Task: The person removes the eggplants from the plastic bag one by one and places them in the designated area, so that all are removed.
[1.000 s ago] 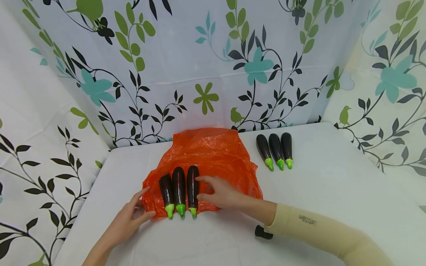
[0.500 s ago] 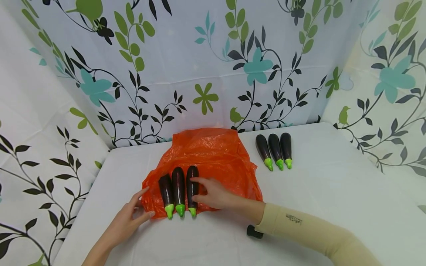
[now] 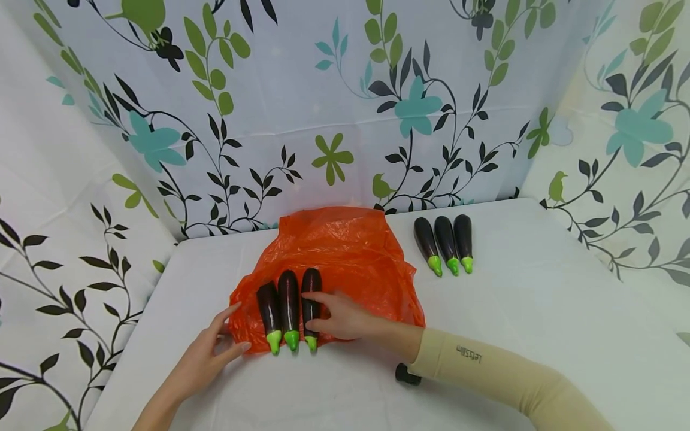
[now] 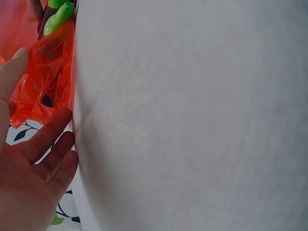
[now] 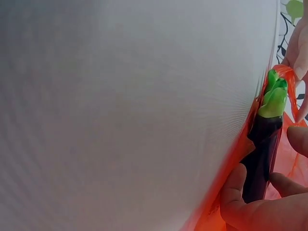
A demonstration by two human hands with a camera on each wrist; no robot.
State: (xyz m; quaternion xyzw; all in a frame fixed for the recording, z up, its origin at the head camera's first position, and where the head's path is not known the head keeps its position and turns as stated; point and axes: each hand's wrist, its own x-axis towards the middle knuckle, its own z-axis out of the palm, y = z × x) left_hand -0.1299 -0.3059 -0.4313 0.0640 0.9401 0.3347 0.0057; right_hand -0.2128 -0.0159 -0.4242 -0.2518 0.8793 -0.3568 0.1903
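Observation:
In the head view, three eggplants with dark glossy bodies and green caps lie side by side on a crumpled red plastic bag (image 3: 345,239): left (image 3: 269,308), middle (image 3: 289,299) and right (image 3: 311,281). My right hand (image 3: 345,316) pinches the right eggplant from its right side. The right wrist view has thumb and a finger on opposite sides of its dark body (image 5: 264,154). Beside the bag's left edge, my left hand (image 3: 202,359) has relaxed, spread fingers, with index finger and thumb at the plastic. Green caps (image 4: 58,19) appear past that hand in the left wrist view.
Three more eggplants (image 3: 445,242) lie in a row at the back right of the white table (image 3: 512,287). Patterned curtains (image 3: 259,78) rise behind and at both sides. A small black object (image 3: 407,375) is under the right forearm.
My right hand has shifted slightly left, its fingers and thumb reaching further over the right eggplant. The left hand and the other eggplants stay put.

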